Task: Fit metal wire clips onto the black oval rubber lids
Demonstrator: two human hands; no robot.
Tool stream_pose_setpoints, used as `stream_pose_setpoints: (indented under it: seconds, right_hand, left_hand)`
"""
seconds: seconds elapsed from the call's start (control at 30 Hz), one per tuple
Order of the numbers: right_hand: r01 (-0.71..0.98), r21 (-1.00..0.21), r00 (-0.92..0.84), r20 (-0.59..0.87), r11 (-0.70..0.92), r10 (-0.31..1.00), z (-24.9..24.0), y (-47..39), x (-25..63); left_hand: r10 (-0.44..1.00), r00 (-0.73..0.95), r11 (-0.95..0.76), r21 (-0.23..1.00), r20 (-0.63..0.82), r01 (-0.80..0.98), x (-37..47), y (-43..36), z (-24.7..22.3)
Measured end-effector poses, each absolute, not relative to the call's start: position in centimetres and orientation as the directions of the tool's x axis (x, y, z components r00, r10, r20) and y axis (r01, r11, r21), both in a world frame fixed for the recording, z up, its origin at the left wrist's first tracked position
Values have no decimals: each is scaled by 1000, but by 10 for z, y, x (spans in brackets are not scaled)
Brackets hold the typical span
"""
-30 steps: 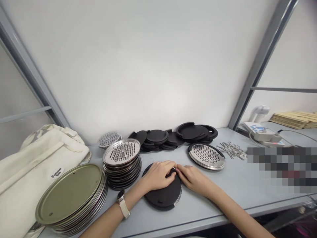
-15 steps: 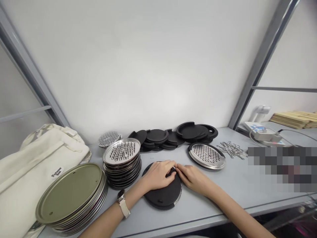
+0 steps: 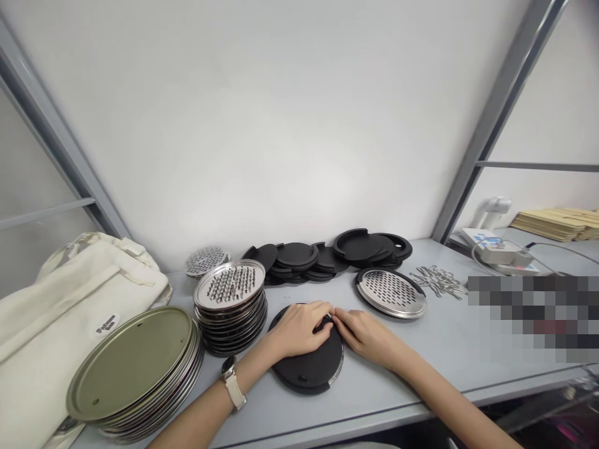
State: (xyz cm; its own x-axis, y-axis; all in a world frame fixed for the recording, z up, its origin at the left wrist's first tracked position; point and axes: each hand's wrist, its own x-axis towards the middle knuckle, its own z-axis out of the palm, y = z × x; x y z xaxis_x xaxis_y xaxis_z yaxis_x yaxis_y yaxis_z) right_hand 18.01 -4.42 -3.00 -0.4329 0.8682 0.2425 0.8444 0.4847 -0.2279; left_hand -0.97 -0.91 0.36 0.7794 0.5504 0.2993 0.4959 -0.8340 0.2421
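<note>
A black round cover (image 3: pixel 306 368) lies flat on the table between my hands, with a strip of shiny metal showing at its lower right edge. My left hand (image 3: pixel 299 330) rests on it with fingers bent over its upper right part, near a dark hole. At that same edge my right hand (image 3: pixel 360 333) is closed in a pinch, its fingertips meeting the left ones. Whatever small thing is between the fingertips is hidden. To the right sits a round metal grater plate (image 3: pixel 392 292) with a black rim. On the left stands a stack of metal grater discs (image 3: pixel 231 290).
Several black round covers (image 3: pixel 297 254) lie piled along the wall. Small metal clips (image 3: pixel 437 282) form a heap at right. A stack of olive-green oval plates (image 3: pixel 135 362) stands front left beside a cream bag (image 3: pixel 70 299). Wooden boards (image 3: pixel 552 224) lie far right.
Both hands stay at the same place on the black cover. The view has shifted very slightly; nothing else visibly differs.
</note>
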Motion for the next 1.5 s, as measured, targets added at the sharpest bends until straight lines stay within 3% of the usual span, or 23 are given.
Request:
stream_pose_setpoints:
  seconds: [0.5,1.5]
  right_hand:
    - [848,-184,-452,239,497,860,-29,-44,180]
    - [826,-277,-422,274,491,864,-23,-47,176]
  left_hand:
    - [594,741,-803,287,314,522,-10,-10,1]
    - [631,722,-775,276,283,569,-10,-13,4]
